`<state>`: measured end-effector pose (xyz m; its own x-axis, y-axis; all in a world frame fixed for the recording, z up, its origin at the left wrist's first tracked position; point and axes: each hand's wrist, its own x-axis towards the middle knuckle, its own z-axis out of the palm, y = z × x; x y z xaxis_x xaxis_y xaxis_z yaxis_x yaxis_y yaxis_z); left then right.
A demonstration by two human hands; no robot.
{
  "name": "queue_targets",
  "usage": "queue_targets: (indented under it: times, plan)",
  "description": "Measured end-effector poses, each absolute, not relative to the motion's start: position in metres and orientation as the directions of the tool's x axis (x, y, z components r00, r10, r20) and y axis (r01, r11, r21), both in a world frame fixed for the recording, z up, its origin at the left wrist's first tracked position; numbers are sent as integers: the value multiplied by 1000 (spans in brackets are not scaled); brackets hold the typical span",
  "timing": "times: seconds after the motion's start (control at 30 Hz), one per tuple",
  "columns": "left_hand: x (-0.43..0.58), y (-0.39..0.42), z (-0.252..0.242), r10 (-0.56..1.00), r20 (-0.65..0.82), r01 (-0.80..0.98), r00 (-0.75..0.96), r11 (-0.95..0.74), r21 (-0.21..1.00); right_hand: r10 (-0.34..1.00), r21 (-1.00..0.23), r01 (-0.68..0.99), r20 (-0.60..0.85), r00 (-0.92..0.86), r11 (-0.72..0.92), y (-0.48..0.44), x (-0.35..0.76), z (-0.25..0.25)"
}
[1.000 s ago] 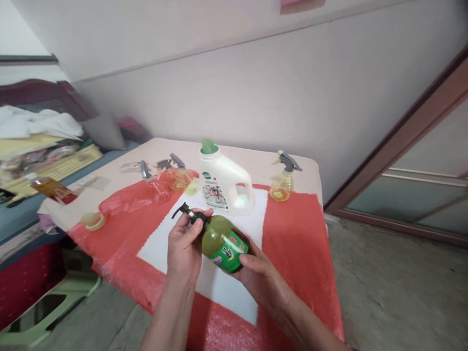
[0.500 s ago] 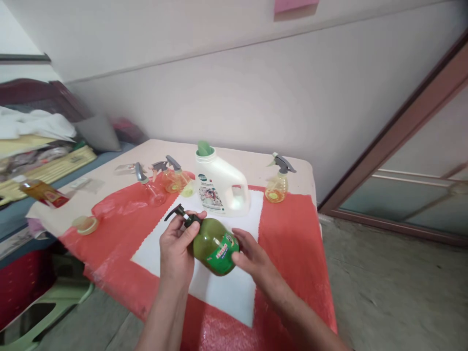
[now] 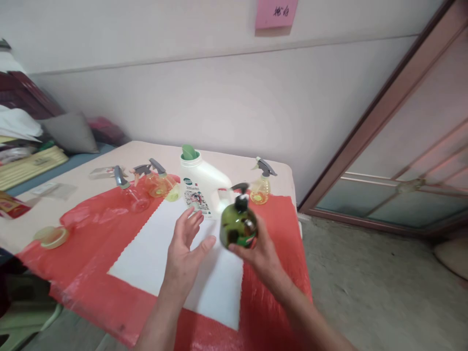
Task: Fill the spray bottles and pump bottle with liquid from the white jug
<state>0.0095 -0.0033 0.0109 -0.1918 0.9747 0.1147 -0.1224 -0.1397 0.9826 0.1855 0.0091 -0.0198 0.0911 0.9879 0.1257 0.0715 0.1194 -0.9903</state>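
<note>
I'm holding the rounded, translucent green plastic pump bottle (image 3: 236, 222) near upright above the white, scallop-edged sheet (image 3: 142, 258). My right hand (image 3: 263, 251) is pinching its lower side, thumb crossing the front, other fingers mostly hidden. To do this well, I should be gripping low and firmly, since that glossy curve is probably slick, leaving the black plastic pump head (image 3: 242, 202) unpressed, and minding clearance to the white, handled plastic jug (image 3: 204, 183) behind. Bottle is blurring but showing bright reflections plus some green label. My left hand (image 3: 186, 243) is spreading open beside it, not touching it. Farther right, a clear, yellowish spray bottle (image 3: 260, 188) is standing on the counter (image 3: 137, 153).
</note>
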Motion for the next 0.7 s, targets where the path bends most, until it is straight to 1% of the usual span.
queue_targets:
  times: [0.1,0.17,0.3,0.4,0.5,0.6,0.7]
  plan:
    - [5,-1,13,965,72,-161,-250,-115,980,921,-988,114,137,365,101,33,218,-19]
    - [2,1,14,960,37,-194,-277,-94,976,852,-982,184,122,509,31,47,239,-28]
    - [-3,4,13,967,-7,-219,-253,-50,974,731,-956,257,75,678,-140,67,273,-52]
    - [-6,5,13,977,-30,-230,-212,-20,973,686,-922,302,56,726,-244,83,288,-65]
    - [-8,6,12,981,-34,-230,-191,-11,973,685,-892,343,54,727,-294,102,296,-75]
    - [-9,7,12,983,-31,-220,-183,-11,975,714,-882,370,58,698,-290,117,300,-82]
    - [-8,8,11,983,-34,-209,-182,-5,978,741,-889,394,100,664,-233,117,297,-80]
